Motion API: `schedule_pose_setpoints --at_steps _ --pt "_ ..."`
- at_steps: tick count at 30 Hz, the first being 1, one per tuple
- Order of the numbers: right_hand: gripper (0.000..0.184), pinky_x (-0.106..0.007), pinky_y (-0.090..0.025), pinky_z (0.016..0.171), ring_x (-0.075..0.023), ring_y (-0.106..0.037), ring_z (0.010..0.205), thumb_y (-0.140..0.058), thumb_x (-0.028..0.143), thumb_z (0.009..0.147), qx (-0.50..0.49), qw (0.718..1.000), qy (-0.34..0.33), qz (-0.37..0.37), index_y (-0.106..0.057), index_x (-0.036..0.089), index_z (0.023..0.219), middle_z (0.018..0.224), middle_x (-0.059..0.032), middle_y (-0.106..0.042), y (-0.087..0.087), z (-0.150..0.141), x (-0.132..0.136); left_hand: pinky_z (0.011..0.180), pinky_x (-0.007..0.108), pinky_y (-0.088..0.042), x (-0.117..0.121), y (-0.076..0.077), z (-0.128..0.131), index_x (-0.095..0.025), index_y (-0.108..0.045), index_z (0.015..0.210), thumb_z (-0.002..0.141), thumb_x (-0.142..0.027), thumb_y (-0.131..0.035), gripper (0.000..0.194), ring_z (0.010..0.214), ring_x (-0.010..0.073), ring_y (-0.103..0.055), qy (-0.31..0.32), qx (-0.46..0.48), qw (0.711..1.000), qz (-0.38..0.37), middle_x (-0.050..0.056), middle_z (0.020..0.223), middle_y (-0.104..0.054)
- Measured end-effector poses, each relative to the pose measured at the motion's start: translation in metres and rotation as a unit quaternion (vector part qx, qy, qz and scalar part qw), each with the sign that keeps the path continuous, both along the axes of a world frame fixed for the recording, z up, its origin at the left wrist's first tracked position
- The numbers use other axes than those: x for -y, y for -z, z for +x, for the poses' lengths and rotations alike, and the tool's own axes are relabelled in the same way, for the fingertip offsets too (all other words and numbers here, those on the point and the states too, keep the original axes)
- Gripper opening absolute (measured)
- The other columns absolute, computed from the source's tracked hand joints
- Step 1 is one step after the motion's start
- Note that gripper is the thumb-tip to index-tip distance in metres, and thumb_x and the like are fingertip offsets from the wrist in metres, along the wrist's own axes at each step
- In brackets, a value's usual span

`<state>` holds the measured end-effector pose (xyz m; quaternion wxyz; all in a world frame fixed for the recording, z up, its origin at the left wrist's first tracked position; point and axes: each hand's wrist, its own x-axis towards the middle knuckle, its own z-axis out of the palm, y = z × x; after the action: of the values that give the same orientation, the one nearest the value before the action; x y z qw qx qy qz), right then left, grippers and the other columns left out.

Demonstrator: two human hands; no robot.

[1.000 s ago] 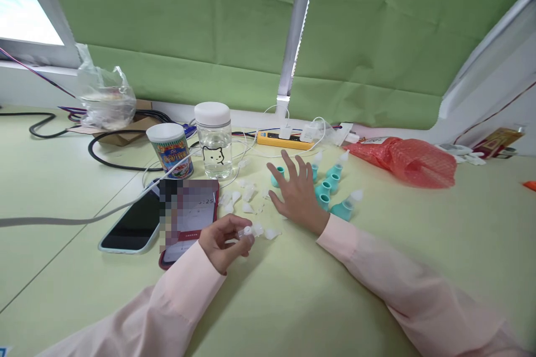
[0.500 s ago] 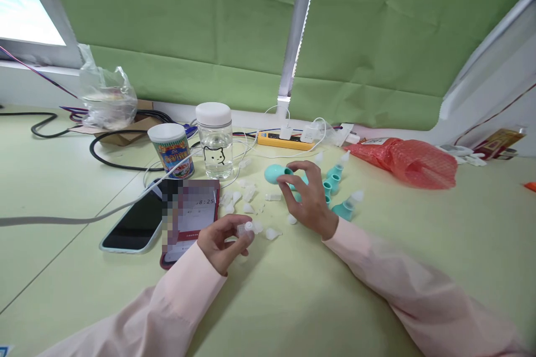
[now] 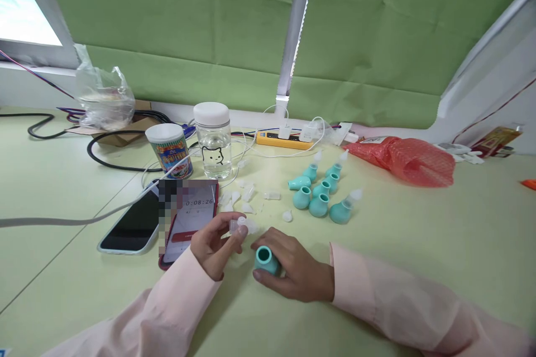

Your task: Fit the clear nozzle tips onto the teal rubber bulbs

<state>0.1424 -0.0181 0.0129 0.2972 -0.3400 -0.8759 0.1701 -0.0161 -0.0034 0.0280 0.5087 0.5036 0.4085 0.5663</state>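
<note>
My right hand [image 3: 295, 268] is wrapped around a teal rubber bulb [image 3: 267, 260], its round open mouth facing up toward me, low over the table. To its left, my left hand [image 3: 218, 241] pinches a small translucent plastic nozzle piece [image 3: 243, 225] between thumb and fingers. Beyond the hands stand several teal bulbs [image 3: 319, 205], some with open mouths. A few carry clear pointed tips, such as the bulb at the right [image 3: 341, 212]. Loose translucent tips [image 3: 248, 192] lie scattered behind my left hand, with one small tip [image 3: 287, 216] lying apart.
Two phones lie at left, a dark one [image 3: 129, 228] and one with a lit timer [image 3: 192, 212]. Behind them are a patterned can [image 3: 170, 150] and a water bottle [image 3: 213, 148]. A yellow power strip [image 3: 280, 140], cables and a red bubble-wrap bag [image 3: 410, 162] sit farther back.
My right hand has brought the teal bulb from the group down toward me, turning its mouth upward. My left hand has shifted slightly left, still holding the nozzle piece.
</note>
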Motion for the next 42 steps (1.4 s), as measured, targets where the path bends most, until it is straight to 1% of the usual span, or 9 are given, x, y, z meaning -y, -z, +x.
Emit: schedule_pose_setpoints --at_steps 4,12,18,23,28,31,37,40,42 --pt "0.014 -0.027 -0.041 0.071 -0.0147 -0.049 0.081 -0.041 0.025 0.081 -0.045 0.999 0.017 -0.013 -0.042 0.017 0.092 0.088 -0.0063 -0.053 -0.003 0.002 -0.002 0.039 0.018 -0.037 0.000 0.000 0.000 -0.014 -0.059 0.073 0.063 -0.024 -0.061 0.014 0.041 0.0063 -0.043 0.019 0.000 1.000 0.000 -0.003 0.053 -0.052" --pt "0.013 -0.023 -0.038 0.053 -0.0126 -0.049 0.059 -0.049 0.030 0.071 0.003 0.994 0.108 0.028 -0.050 0.017 0.075 0.066 -0.0010 -0.049 0.002 -0.003 -0.002 0.038 0.019 -0.041 0.001 0.000 0.000 -0.011 -0.063 0.069 0.056 -0.025 -0.066 0.019 0.040 0.0077 -0.044 0.115 0.006 0.991 -0.065 0.000 0.051 -0.055" --pt "0.008 -0.022 -0.035 0.050 -0.0110 -0.047 0.054 -0.049 0.025 0.065 -0.013 0.985 0.162 0.057 -0.050 0.017 0.067 0.063 -0.0001 -0.048 0.002 -0.001 -0.004 0.031 0.018 -0.038 0.000 0.004 0.003 -0.011 -0.063 0.069 0.058 -0.026 -0.064 0.019 0.039 0.0075 -0.040 0.112 -0.022 0.992 -0.057 -0.002 0.045 -0.049" --pt "0.011 -0.024 -0.031 0.049 -0.0112 -0.043 0.051 -0.047 0.028 0.062 0.052 0.975 0.170 0.135 -0.050 0.017 0.062 0.061 -0.0006 -0.047 0.002 0.002 -0.010 0.027 0.015 -0.030 0.002 0.009 0.004 -0.011 -0.062 0.070 0.060 -0.029 -0.062 0.020 0.033 0.0046 -0.034 0.097 -0.073 0.992 -0.031 -0.003 0.045 -0.047" --pt "0.011 -0.024 -0.026 0.045 -0.0106 -0.040 0.047 -0.044 0.026 0.061 0.122 0.966 0.160 0.161 -0.048 0.017 0.056 0.055 -0.0002 -0.046 -0.001 0.005 -0.012 0.028 0.018 -0.036 -0.001 0.012 0.003 -0.011 -0.065 0.071 0.058 -0.026 -0.063 0.020 0.033 0.0062 -0.039 0.075 -0.101 0.992 -0.019 -0.002 0.045 -0.049" --pt "0.009 -0.023 -0.024 0.043 -0.0096 -0.039 0.046 -0.045 0.023 0.059 0.124 0.976 0.154 0.096 -0.044 0.017 0.052 0.053 0.0005 -0.045 -0.007 0.004 -0.010 0.034 0.021 -0.043 -0.004 0.015 0.003 -0.012 -0.066 0.070 0.056 -0.023 -0.065 0.017 0.036 0.0088 -0.045 0.093 -0.082 0.992 -0.028 -0.001 0.045 -0.051" --pt "0.018 -0.019 -0.025 0.043 -0.0055 -0.032 0.044 -0.049 0.013 0.053 0.067 0.984 0.115 -0.119 -0.032 0.016 0.046 0.047 0.0055 -0.034 -0.021 0.005 -0.010 0.037 0.023 -0.047 -0.008 0.021 0.002 -0.012 -0.067 0.070 0.056 -0.025 -0.066 0.019 0.040 0.0102 -0.049 0.135 -0.067 0.988 -0.042 0.002 0.053 -0.057" --pt "0.020 -0.018 -0.024 0.041 -0.0045 -0.029 0.044 -0.051 0.013 0.054 0.018 0.962 0.079 -0.261 -0.032 0.016 0.047 0.047 0.0066 -0.030 -0.025 0.007 -0.011 0.039 0.023 -0.049 -0.006 0.019 0.001 -0.012 -0.067 0.069 0.057 -0.024 -0.067 0.018 0.042 0.0102 -0.049 0.154 -0.057 0.986 -0.036 0.002 0.055 -0.058" --pt "0.017 -0.016 -0.024 0.039 -0.0042 -0.030 0.044 -0.053 0.015 0.055 -0.013 0.931 0.061 -0.359 -0.037 0.015 0.048 0.048 0.0068 -0.031 -0.026 0.009 -0.012 0.040 0.023 -0.049 -0.004 0.016 0.001 -0.012 -0.067 0.069 0.058 -0.024 -0.066 0.017 0.044 0.0103 -0.049 0.169 -0.056 0.984 -0.032 0.002 0.055 -0.057"
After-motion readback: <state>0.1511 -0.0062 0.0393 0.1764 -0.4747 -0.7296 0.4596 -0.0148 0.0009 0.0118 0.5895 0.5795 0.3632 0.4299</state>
